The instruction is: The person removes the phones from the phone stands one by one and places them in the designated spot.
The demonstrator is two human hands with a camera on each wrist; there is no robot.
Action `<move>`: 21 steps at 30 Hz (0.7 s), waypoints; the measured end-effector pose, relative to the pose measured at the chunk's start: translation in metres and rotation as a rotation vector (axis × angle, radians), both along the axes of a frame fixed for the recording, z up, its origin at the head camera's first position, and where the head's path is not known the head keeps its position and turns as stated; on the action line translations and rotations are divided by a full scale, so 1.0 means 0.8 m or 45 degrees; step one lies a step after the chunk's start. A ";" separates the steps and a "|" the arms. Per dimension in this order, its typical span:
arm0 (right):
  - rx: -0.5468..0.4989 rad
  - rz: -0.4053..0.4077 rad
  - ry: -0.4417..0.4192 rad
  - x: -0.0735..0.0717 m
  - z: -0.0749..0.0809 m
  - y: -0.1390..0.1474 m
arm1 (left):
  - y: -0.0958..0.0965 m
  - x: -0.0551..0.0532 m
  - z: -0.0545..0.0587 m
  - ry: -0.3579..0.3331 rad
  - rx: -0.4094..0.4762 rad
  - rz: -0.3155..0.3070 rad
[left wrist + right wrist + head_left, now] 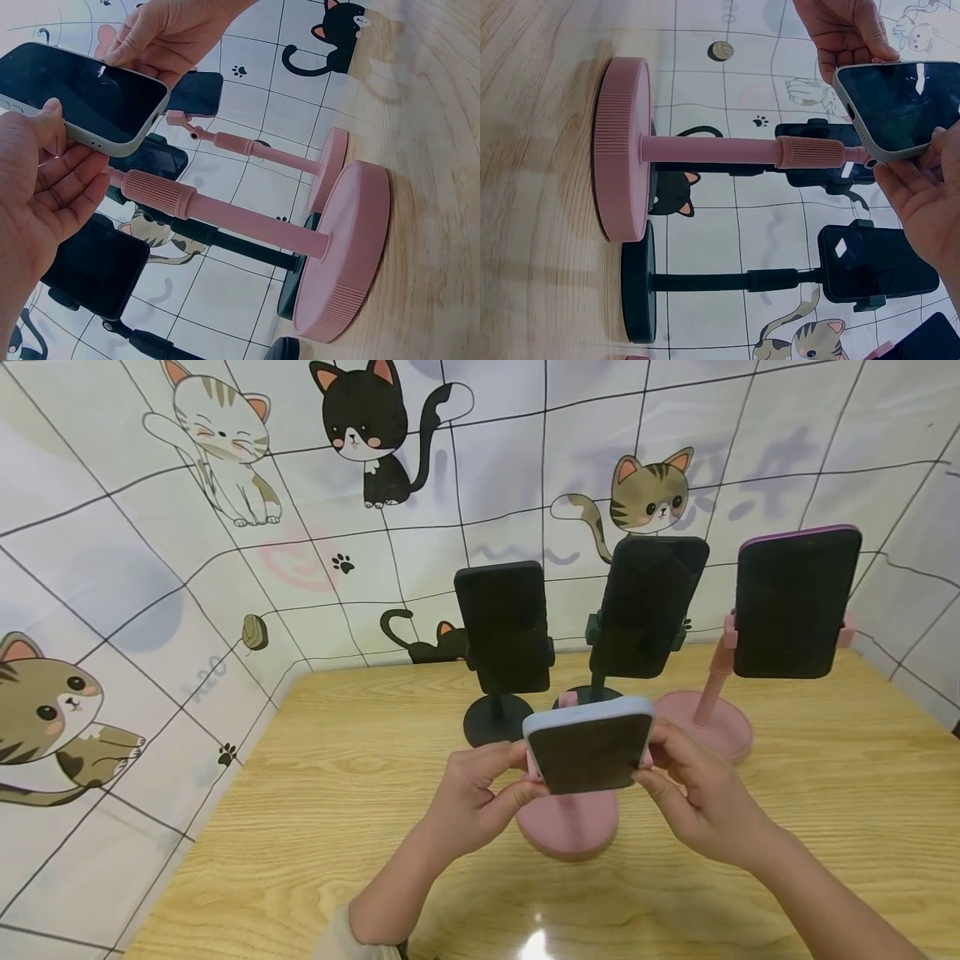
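Note:
A phone in a pale case (592, 747) sits tilted in the pink clamp of a pink phone stand (567, 827), its dark screen facing me. At the phone's left edge my left hand (476, 802) pinches it, thumb in front and fingers behind. The right hand (701, 802) grips the opposite edge in the same way. In the left wrist view the pink stand's post (255, 225) rises from a round base below the phone. Much of the clamp is hidden behind the phone and fingers.
Behind stand a black stand with a phone (504, 627), a dark green stand with a phone (648, 606) and another pink stand with a phone (797, 602). All are on a wooden table (337, 793). A cat-patterned cloth (465, 485) hangs behind.

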State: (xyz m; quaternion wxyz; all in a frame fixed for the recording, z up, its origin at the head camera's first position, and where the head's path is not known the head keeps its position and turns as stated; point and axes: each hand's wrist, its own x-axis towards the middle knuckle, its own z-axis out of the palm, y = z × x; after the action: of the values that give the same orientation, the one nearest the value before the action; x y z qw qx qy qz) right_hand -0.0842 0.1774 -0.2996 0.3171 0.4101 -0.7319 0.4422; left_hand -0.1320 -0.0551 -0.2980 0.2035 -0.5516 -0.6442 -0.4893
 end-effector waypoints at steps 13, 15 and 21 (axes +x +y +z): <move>-0.069 0.032 -0.044 0.002 -0.003 -0.001 | 0.000 -0.003 -0.001 -0.056 -0.009 -0.044; -0.069 0.018 -0.045 0.003 -0.004 0.000 | -0.001 -0.005 0.000 -0.060 -0.029 -0.050; -0.049 0.006 -0.027 0.003 -0.004 0.001 | -0.006 -0.013 0.004 -0.096 -0.101 -0.079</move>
State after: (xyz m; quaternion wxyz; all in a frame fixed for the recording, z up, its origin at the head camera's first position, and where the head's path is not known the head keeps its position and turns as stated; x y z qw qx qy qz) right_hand -0.0817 0.1783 -0.3028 0.3162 0.4010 -0.7256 0.4612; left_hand -0.1427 -0.0595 -0.2945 0.1419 -0.5600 -0.6530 -0.4898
